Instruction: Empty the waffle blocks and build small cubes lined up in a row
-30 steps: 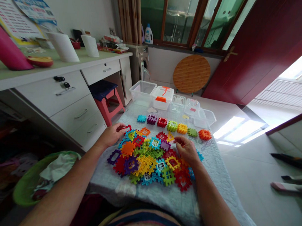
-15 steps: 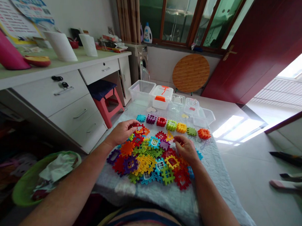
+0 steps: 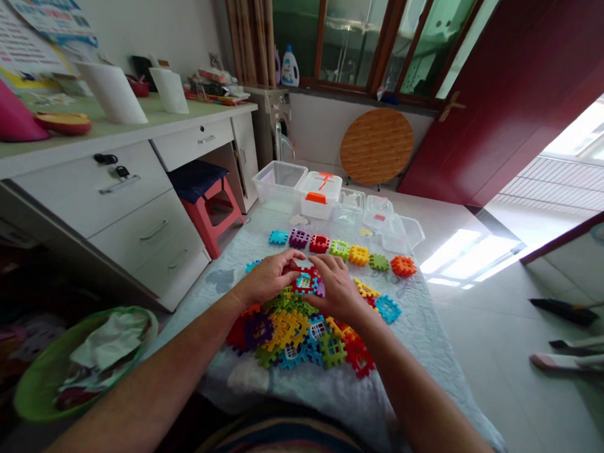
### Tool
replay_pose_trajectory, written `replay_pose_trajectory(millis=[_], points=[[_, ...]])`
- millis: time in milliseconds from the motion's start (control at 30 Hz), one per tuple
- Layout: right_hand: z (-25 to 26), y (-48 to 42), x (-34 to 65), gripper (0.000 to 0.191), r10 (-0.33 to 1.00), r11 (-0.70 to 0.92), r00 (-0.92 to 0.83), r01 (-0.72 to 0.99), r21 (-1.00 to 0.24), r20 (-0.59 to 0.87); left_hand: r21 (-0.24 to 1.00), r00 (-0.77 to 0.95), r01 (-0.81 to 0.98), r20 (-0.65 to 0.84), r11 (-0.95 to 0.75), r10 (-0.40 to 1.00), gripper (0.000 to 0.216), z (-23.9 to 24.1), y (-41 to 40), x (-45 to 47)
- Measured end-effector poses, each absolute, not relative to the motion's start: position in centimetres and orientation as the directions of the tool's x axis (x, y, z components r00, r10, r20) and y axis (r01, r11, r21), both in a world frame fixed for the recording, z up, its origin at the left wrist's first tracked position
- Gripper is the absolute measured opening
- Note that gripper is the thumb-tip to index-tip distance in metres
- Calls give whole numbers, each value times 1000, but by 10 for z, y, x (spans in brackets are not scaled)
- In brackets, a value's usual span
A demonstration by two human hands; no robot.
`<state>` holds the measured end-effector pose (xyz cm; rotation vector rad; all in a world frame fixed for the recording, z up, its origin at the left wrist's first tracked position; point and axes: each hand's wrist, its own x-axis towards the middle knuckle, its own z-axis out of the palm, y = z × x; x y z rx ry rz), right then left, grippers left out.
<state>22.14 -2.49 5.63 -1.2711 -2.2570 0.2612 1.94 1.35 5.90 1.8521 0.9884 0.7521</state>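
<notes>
Above the pile of toothed plastic pieces (image 3: 287, 329), two hands face each other around one red frame piece (image 3: 312, 272). The left hand (image 3: 267, 280) has its thumb and bent fingers clamped on the left side of this piece. The right hand (image 3: 338, 291) curves along the right side, thumb apart from the fingers; its contact with the piece is hidden, so whether those fingers are closed on it cannot be told. The pile lies on a quilted cloth (image 3: 426, 372); its pieces overlap and cannot be counted exactly. One light blue piece (image 3: 388, 309) lies at the right edge of the pile.

Beyond the hands, seven toothed units form one row, left to right: one light blue, one purple, one red, one light green, one yellow, one green and one orange unit (image 3: 404, 266). Behind the row stand five clear plastic containers or lids, including one open bin (image 3: 278, 193) and one lidded box (image 3: 310, 207) with an orange latch. Farther back: one round wooden board (image 3: 376, 146) and two bottles (image 3: 290, 69).
</notes>
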Motion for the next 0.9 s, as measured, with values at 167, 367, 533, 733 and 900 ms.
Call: replay_pose_trajectory(millis=[167,367,533,733,900], points=[[61,-18,205,45,839,542,-478,782,-308,261,949,486,251,46,-190,873,36,59,10,21],[62,12,221,40,880,460,-414,866,-199,233,794,245,493,266,-356,932,36,52,27,-13],[68,65,236,38,951,293,-278,951,-99,138,659,17,685,412,-311,911,37,20,54,-60],[65,102,234,39,972,234,-233,972,-30,33,806,-133,583,222,-105,966,42,-9,60,-83],[60,109,232,39,970,240,-241,971,-12,-40,819,-143,566,213,-97,967,40,-8,60,-83]])
